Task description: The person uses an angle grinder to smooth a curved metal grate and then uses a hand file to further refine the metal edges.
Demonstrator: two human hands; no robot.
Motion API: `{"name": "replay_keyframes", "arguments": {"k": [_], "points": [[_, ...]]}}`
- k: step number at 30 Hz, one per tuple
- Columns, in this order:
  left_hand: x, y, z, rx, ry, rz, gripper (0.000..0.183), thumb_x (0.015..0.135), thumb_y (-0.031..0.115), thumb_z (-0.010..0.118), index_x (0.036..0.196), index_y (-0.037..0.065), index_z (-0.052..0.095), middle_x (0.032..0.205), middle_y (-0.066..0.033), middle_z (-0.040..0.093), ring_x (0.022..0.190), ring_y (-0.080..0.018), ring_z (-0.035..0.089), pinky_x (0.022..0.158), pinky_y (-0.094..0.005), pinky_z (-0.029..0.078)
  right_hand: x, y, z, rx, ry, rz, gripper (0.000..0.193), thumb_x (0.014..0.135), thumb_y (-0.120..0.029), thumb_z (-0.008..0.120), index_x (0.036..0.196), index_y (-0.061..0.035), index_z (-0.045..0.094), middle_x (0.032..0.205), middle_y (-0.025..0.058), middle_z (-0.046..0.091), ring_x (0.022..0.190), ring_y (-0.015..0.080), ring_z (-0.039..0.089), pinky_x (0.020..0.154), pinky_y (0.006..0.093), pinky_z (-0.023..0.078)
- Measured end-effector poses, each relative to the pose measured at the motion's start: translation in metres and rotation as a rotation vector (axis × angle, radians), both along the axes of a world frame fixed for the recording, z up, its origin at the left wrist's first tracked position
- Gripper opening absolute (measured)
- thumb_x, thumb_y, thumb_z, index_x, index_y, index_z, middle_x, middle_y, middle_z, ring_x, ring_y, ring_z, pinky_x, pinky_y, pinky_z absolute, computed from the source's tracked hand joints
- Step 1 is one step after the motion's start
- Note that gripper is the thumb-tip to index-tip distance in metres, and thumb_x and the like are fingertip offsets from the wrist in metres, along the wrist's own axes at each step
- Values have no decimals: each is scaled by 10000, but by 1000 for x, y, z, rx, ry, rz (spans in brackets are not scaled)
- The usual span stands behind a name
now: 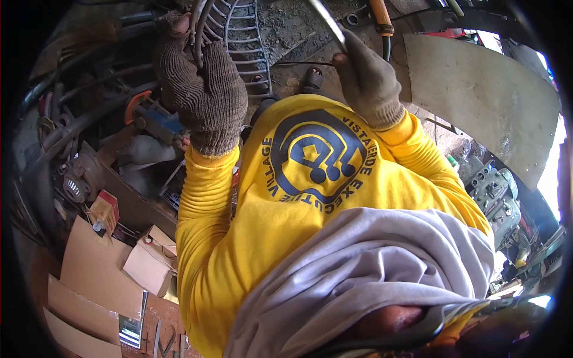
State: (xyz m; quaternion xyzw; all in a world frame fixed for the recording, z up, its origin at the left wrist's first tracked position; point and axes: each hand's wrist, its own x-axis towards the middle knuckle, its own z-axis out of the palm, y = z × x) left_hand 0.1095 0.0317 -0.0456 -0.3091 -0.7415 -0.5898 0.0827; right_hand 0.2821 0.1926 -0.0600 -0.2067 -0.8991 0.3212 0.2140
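My left hand, in a dark ribbed knit glove, is closed round curved brown metal rods at the top of the view. Beside them lies a curved metal grille with several short cross bars, partly hidden by that hand. My right hand, in a greyish knit glove, grips a pale straight metal bar that slants up and left out of view. A thin dark rod runs leftward from near this hand's fingertips; whether the hand holds it cannot be seen.
An orange handle with a black cable hangs right of the bar. A blue power tool with an orange guard lies at left. Cardboard and a box lie lower left. A large sheet and a greenish machine part are at right.
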Motion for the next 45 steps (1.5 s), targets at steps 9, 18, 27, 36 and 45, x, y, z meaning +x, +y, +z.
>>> {"name": "replay_keyframes", "arguments": {"k": [9, 18, 27, 36, 45], "points": [[-1, -2, 4, -163, 149, -5, 448, 875, -20, 633, 1298, -44, 489, 1235, -182, 567, 1102, -275, 607, 987, -356, 486, 4, -1, -3, -63, -100, 23, 405, 954, -228, 613, 1336, -101, 565, 910, 191, 695, 833, 367, 699, 713, 429, 557], [-6, -3, -6, -129, 281, -5, 420, 880, -5, 633, 1280, -55, 519, 1208, -193, 584, 1094, -296, 609, 967, -367, 495, 2, -1, -5, 39, -91, 74, 503, 953, -254, 607, 1421, -118, 485, 828, 168, 682, 738, 358, 689, 620, 421, 546], [2, -2, 2, -153, 143, -41, 444, 925, 36, 606, 1331, -53, 450, 1276, -184, 564, 1174, -267, 576, 1062, -373, 416, 0, -7, -1, 28, -154, 69, 449, 914, -161, 666, 1346, -90, 565, 853, 196, 686, 778, 357, 703, 657, 408, 558], [3, 3, 0, -180, 249, 24, 458, 899, -38, 593, 1337, -51, 459, 1277, -199, 548, 1110, -279, 609, 998, -348, 477, 5, -7, -1, 9, -110, 53, 480, 940, -240, 617, 1397, -132, 518, 811, 150, 682, 724, 349, 697, 619, 433, 559], [11, 0, 2, -239, 194, 56, 507, 892, -64, 578, 1366, -62, 399, 1279, -212, 508, 1167, -291, 572, 1047, -368, 449, 8, -11, -1, -21, -156, 37, 527, 933, -229, 636, 1434, -163, 483, 863, 189, 686, 758, 383, 688, 657, 465, 543]]}}
